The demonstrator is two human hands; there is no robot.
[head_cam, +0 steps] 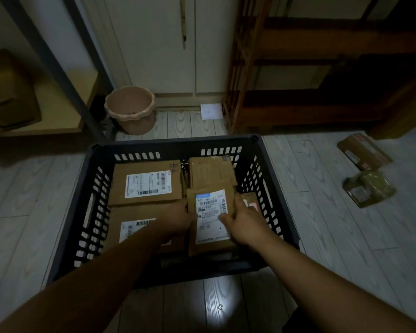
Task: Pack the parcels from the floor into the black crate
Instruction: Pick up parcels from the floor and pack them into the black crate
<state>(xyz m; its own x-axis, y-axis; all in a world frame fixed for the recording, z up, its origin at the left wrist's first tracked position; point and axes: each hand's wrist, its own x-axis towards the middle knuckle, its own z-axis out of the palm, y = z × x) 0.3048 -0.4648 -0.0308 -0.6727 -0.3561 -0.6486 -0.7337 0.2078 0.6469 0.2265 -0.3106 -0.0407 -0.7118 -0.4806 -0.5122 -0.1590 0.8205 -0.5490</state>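
Both hands clamp one labelled parcel [211, 219] by its long sides. The left hand [179, 217] curls on the 9 o'clock edge. The right hand [244, 223] has its thumb on the label and its fingers along the 3 o'clock edge.

This parcel sits in the near right part of the black crate [175, 143], label up, with its long axis running 6 to 12 o'clock and the print upright toward 12. Room is tight. Its near end is close to the crate's 6 o'clock wall, a flat box [132, 230] lies just beside it at 9, and a small parcel [250, 200] fills the gap to the 3 o'clock wall. At 12 its far end meets a taped parcel [211, 171], and a second labelled box [147, 183] lies at 10.

Beyond the crate, at 2 o'clock on the floor, a brown parcel [364, 151] and a greenish parcel [369, 188] lie well apart from it.
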